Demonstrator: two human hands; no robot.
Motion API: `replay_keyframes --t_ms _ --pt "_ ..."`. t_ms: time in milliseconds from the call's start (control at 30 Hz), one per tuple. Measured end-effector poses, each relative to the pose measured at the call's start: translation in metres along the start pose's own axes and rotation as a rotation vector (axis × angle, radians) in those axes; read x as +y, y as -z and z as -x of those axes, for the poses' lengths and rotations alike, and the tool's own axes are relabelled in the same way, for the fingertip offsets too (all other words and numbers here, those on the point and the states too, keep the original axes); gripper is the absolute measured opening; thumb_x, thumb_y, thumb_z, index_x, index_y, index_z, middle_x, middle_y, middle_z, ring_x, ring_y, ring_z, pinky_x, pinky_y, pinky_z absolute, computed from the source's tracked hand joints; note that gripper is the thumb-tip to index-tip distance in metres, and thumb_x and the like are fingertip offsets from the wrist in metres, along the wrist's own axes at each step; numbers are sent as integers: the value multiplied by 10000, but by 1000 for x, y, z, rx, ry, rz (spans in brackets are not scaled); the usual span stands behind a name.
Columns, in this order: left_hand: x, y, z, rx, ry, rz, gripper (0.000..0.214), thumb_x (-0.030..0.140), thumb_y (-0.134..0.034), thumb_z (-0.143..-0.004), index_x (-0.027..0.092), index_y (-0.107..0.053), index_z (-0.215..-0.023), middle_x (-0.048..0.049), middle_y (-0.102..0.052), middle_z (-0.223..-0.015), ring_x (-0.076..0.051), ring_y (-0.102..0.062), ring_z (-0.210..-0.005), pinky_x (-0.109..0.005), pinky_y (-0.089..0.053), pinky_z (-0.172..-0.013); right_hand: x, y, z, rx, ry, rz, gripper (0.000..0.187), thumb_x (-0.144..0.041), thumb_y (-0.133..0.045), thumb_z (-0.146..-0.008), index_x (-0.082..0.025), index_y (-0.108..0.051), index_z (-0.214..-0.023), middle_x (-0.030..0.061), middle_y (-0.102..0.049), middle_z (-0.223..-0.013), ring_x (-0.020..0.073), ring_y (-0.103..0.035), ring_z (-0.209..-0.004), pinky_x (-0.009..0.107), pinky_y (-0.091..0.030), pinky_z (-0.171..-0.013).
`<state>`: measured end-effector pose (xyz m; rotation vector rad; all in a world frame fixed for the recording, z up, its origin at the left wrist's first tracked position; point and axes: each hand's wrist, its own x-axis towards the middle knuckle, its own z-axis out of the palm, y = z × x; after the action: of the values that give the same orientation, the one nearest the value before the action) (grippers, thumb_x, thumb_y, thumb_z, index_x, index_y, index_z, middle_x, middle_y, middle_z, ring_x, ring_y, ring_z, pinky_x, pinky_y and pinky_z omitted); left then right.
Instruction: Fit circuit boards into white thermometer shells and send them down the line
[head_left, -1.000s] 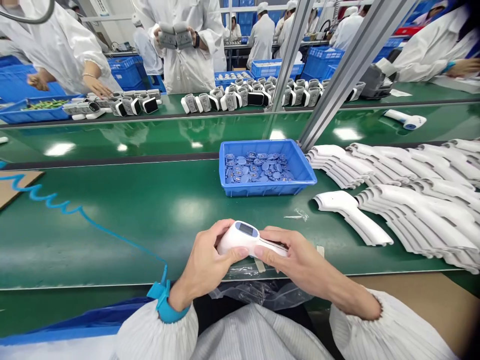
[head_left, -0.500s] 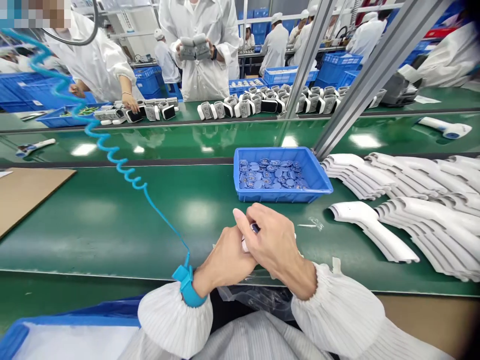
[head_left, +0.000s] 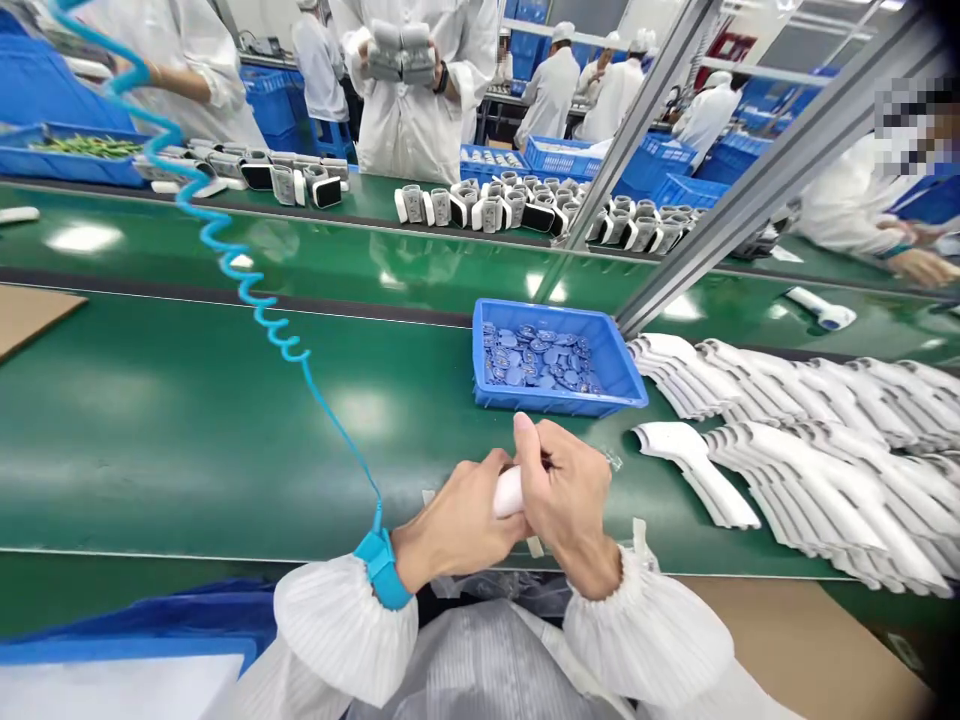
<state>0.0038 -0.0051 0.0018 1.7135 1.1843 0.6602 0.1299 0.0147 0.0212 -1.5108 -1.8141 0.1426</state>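
Observation:
My left hand [head_left: 469,515] and my right hand [head_left: 566,490] are closed together around a white plastic housing [head_left: 508,492]. Only its rounded middle shows between them; the fingers hide the rest. A teal wrist strap [head_left: 383,568] with a coiled cord is on my left wrist. Just beyond the hands stands a blue bin [head_left: 559,402] holding many small blue round parts [head_left: 536,358]. To the right of my right hand, one white curved shell [head_left: 697,470] lies beside stacks of similar shells [head_left: 817,480].
A slanted metal post [head_left: 675,270] rises behind the bin. The coiled teal cord [head_left: 247,290] hangs across the left side. Opposite, white and grey devices [head_left: 491,207] stand in rows before a person in white [head_left: 409,110]. Cardboard [head_left: 37,315] lies at far left.
Both hands have turned around the white housing, and more of its rounded white surface shows between them. The right thumb points further up. The camera view has shifted and tilted.

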Motion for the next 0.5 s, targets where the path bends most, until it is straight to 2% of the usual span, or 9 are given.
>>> replay_keyframes --t_ms 67,133,233,300,433,500 --pt "-5 4 1 -15 20 41 230 352 -585 -857 173 -588 -1001 -90 -716 -917 -226 -659 -694 -291 -432 -570 -4 -3 -2 -65 -24 28 515 -427 -469 -1002 -196 -400 -547 -41 -443 -522 84 -368 -487 275 -256 -531" --pt "-12 4 2 -22 -3 -9 257 294 -563 -844 167 -602 -1064 -98 -722 -923 -248 -670 -711 -314 -445 -602 -7 -11 -3 -112 29 79 516 -432 -471 -1000 -194 -405 -547 -39 -449 -516 87 -376 -489 282 -241 -531" --pt "-20 1 -1 26 24 -168 398 208 -562 -773 116 -588 -1159 -147 -729 -947 -307 -686 -755 -356 -436 -632 -10 -25 -5 -61 104 140 532 -371 -429 -1014 -196 -367 -516 -24 -437 -487 95 -365 -481 303 -218 -534" --pt "-23 3 -3 57 58 -209 400 203 -558 -776 96 -580 -1161 -171 -729 -957 -321 -690 -756 -364 -416 -627 -12 -32 -9 -68 90 141 533 -357 -406 -1018 -200 -366 -510 -17 -443 -487 100 -367 -487 305 -228 -543" --pt "-23 24 -4 19 64 3 259 316 -567 -870 156 -592 -1071 -120 -724 -967 -262 -674 -736 -324 -396 -597 -22 -33 -28 -266 -27 98 567 -456 -425 -1009 -193 -444 -507 -15 -506 -509 100 -414 -496 293 -247 -548" --pt "-22 38 -4 29 121 150 260 411 -618 -869 181 -587 -986 -73 -708 -893 -222 -641 -694 -298 -385 -568 -27 -30 -39 -285 -107 56 571 -495 -437 -997 -195 -474 -512 -19 -507 -504 101 -423 -488 282 -264 -541"
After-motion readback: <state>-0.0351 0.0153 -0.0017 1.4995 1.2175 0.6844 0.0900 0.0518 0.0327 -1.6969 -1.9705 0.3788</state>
